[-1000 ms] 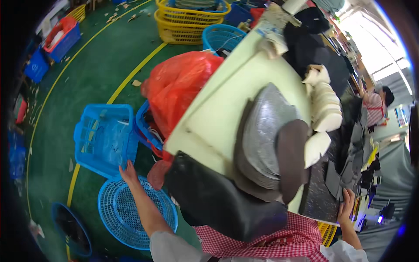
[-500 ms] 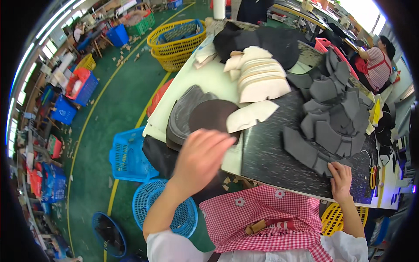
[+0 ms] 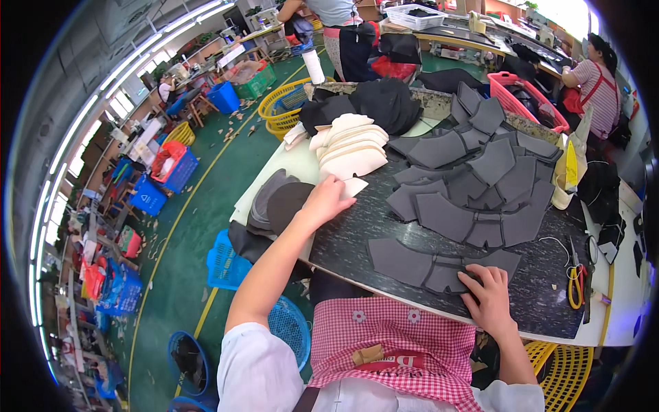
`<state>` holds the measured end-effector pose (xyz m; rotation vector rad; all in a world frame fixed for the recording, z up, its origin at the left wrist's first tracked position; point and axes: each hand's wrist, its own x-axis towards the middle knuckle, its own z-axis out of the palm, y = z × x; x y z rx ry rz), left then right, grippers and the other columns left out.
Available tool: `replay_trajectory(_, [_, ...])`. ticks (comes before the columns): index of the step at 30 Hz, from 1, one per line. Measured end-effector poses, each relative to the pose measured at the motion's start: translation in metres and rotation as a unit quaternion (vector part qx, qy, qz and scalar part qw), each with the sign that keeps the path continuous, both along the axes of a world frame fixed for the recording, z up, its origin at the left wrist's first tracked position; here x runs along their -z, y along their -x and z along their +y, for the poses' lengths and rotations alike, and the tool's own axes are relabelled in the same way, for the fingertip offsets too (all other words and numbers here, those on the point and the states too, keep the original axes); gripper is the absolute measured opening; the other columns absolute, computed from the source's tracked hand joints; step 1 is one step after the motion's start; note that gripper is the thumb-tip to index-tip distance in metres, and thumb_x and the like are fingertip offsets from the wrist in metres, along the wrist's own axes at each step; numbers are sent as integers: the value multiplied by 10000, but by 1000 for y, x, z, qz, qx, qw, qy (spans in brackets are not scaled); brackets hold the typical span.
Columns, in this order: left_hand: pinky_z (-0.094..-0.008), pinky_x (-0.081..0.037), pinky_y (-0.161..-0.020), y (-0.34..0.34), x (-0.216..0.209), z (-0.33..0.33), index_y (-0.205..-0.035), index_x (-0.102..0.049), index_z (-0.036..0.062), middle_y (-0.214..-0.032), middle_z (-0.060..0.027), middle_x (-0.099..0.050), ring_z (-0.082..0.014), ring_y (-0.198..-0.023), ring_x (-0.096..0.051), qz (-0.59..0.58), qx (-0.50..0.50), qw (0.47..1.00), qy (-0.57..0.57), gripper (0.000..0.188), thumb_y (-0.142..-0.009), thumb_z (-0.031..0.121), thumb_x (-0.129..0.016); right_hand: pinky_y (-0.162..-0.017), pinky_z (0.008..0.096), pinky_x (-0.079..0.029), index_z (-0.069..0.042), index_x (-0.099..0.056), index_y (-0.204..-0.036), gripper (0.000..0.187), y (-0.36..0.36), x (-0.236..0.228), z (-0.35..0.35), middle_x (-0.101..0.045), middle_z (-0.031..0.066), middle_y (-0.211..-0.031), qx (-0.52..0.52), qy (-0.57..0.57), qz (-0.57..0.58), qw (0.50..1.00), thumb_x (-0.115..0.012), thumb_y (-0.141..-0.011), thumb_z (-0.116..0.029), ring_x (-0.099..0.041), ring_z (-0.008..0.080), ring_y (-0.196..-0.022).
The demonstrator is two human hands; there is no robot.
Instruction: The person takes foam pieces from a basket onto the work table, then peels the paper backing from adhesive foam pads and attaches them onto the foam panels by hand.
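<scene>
My left hand [image 3: 328,200] has its fingers closed on a cream cut piece [image 3: 355,186], just in front of a stack of similar cream pieces [image 3: 353,145]. Beside that wrist lie a dark brown rounded piece [image 3: 287,206] and grey curved pieces [image 3: 262,202]. My right hand [image 3: 489,296] rests with spread fingers on the right part of a dark grey curved piece [image 3: 401,264] near the table's front edge. Beyond it spreads a pile of dark grey notched pieces [image 3: 494,185], overlapping each other.
Yellow-handled scissors [image 3: 575,281] lie on the black board [image 3: 343,244] at right. A pink basket [image 3: 511,86] stands at the table's far side. Blue baskets [image 3: 223,264] sit on the floor at left. Two people [image 3: 596,89] are farther off.
My left hand has come down onto the cream piece. The grey piece under my right hand now lies apart from the pile, nearer to me. The view has tilted up.
</scene>
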<state>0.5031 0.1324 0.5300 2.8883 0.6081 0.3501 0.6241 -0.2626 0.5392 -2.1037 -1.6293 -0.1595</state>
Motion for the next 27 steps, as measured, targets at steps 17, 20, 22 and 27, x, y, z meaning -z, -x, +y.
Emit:
replay_trajectory(17, [-398, -485, -931, 19, -38, -202, -1180, -607, 63, -1213, -151, -580, -305, -1105, -583, -299, 336, 884, -124, 441, -746, 125, -561, -521, 230, -502, 51, -577, -857, 102, 46, -5, 11, -614, 77, -659, -32, -240, 697, 675, -523, -892, -28, -592, 141, -532])
replay_trajectory(20, [-395, -492, -922, 19, -32, -201, -1179, -608, 66, -1220, -154, -573, -303, -1099, -586, -321, 330, 884, -80, 447, -740, 131, -550, -519, 264, -523, 61, -602, -767, 120, 39, -3, -1, -636, 133, -676, -67, -226, 699, 675, -558, -860, -2, -609, 163, -534])
replay_trajectory(22, [-394, -489, -926, 19, -29, -200, -1171, -614, 66, -1226, -159, -564, -306, -1105, -579, -325, 318, 887, -74, 442, -742, 141, -540, -559, 266, -536, 80, -617, -820, 120, 41, -14, -2, -650, 138, -745, -63, -196, 694, 690, -548, -870, -5, -632, 169, -604])
replay_trajectory(27, [-401, -481, -930, 27, -34, -198, -1172, -613, 67, -1233, -163, -558, -317, -1114, -574, -333, 324, 878, -116, 441, -748, 148, -529, -505, 211, -478, 37, -584, -818, 131, 59, -28, 4, -626, 109, -710, -2, -168, 635, 754, -516, -903, -36, -602, 129, -580])
